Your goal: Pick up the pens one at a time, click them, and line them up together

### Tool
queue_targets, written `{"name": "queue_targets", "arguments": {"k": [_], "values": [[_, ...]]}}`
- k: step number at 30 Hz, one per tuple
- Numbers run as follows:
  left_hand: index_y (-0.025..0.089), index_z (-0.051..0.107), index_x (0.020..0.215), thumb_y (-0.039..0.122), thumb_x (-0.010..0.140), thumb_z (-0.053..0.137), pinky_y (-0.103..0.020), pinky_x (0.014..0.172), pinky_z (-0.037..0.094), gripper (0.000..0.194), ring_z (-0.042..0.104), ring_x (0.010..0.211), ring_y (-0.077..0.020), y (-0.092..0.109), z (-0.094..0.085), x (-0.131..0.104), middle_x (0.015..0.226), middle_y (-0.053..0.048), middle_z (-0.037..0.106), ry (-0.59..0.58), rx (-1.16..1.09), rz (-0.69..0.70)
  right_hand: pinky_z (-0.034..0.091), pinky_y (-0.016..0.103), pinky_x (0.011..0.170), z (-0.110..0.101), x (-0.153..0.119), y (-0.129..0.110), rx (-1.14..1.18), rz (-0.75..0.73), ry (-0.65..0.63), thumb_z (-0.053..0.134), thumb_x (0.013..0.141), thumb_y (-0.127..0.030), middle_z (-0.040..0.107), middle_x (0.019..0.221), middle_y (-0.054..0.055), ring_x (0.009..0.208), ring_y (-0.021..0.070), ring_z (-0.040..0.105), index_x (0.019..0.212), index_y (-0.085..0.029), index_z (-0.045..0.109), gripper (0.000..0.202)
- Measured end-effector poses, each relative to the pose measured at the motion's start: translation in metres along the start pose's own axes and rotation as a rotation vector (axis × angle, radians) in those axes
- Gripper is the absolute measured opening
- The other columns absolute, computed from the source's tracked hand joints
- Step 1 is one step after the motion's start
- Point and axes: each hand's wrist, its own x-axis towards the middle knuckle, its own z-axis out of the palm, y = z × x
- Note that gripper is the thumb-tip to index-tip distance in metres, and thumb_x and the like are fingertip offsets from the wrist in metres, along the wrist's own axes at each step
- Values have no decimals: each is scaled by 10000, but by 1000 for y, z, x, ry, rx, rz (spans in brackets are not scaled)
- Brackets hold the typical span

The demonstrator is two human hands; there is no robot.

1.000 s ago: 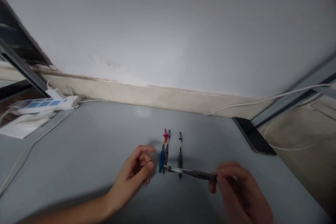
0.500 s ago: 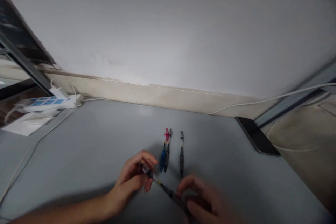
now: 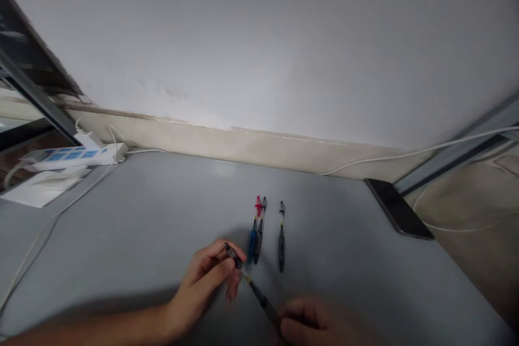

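A pen with a dark grip and clear barrel [image 3: 257, 293] slants between my two hands above the table. My left hand [image 3: 206, 275] pinches its black clip end between thumb and fingers. The grip end sits in the curled fingers of my right hand [image 3: 304, 321], which is slightly blurred; the tip is hidden there. Just beyond my left hand lie a pen with a red top and blue grip [image 3: 252, 238] and, close against it, a grey pen [image 3: 260, 235]. Another grey pen [image 3: 281, 238] lies apart to their right.
A white power strip with blue sockets [image 3: 77, 157] stands at the far left, beside a folded white paper [image 3: 44, 186]. White cable [image 3: 57, 216] trails along the left of the grey table [image 3: 162, 205]. At the right edge lies a black phone [image 3: 399, 208]. A wall closes off the back.
My right hand has moved down toward me, its fingers now closer around the pen's grip. My left fingers have shifted on the clip end, so more of the black top shows.
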Motion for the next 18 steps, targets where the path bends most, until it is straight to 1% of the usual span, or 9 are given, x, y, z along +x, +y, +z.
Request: {"name": "queue_targets", "arguments": {"k": [3, 5, 7, 9, 12, 14, 15, 17, 18], "values": [[172, 747, 957, 478, 912, 753, -187, 496, 440, 309, 593, 491, -91, 2, 1, 1, 674, -13, 692, 7, 29, -8, 192, 260, 463, 1, -3, -8, -59, -10, 66, 689, 771, -413, 495, 572, -57, 506, 103, 370, 718, -208, 655, 214], [172, 753, 958, 487, 914, 749, -185, 504, 456, 318, 605, 489, -87, 3, 2, 1, 688, -19, 710, 2, 51, -13, 203, 266, 486, 3, -6, -12, -76, -42, 116, 684, 725, -306, 476, 566, -72, 519, 103, 371, 681, -227, 587, 133], [167, 758, 943, 498, 911, 749, -184, 505, 464, 333, 609, 475, -84, 5, 3, 1, 675, -18, 714, -12, 73, -20, 218, 262, 509, 6, -7, -13, -67, -74, 140, 680, 652, -221, 452, 567, -92, 533, 99, 369, 665, -245, 496, 185], [161, 757, 923, 501, 903, 757, -185, 512, 471, 341, 620, 474, -87, 5, 3, 0, 667, -19, 720, -26, 86, -18, 220, 258, 513, 7, -7, -13, -56, -86, 142, 671, 606, -189, 440, 556, -105, 529, 96, 370, 666, -255, 443, 245], [163, 751, 925, 493, 904, 759, -185, 525, 477, 331, 632, 484, -92, 4, 2, -1, 646, -10, 716, -24, 69, -9, 220, 251, 512, 8, -5, -10, -60, -71, 140, 705, 588, -161, 455, 545, -105, 535, 95, 393, 663, -242, 484, 246], [162, 752, 936, 486, 907, 759, -185, 524, 475, 326, 629, 487, -94, 2, 1, 0, 644, -10, 716, -7, 53, -13, 242, 244, 520, 6, -3, -7, -45, -51, 110, 769, 631, -254, 510, 594, -85, 554, 97, 423, 739, -222, 569, 230], [160, 754, 936, 484, 904, 762, -186, 520, 474, 326, 627, 489, -95, 2, 1, 0, 649, -12, 717, 5, 46, -15, 259, 243, 523, 5, -2, -6, -27, -38, 83, 783, 673, -383, 545, 629, -65, 559, 101, 442, 789, -211, 604, 274], [153, 758, 929, 484, 895, 772, -191, 517, 476, 333, 627, 498, -100, 1, 1, 1, 665, -21, 721, 29, 34, -18, 304, 245, 536, 4, 1, -4, 9, -15, 26, 694, 731, -678, 595, 689, -19, 574, 113, 479, 836, -188, 644, 503], [150, 760, 924, 483, 889, 778, -192, 517, 479, 335, 629, 502, -102, 1, 1, 1, 669, -24, 721, 37, 27, -19, 318, 246, 539, 4, 2, -3, 18, -6, 12, 650, 732, -759, 598, 694, -6, 580, 117, 483, 810, -181, 648, 584]]}}
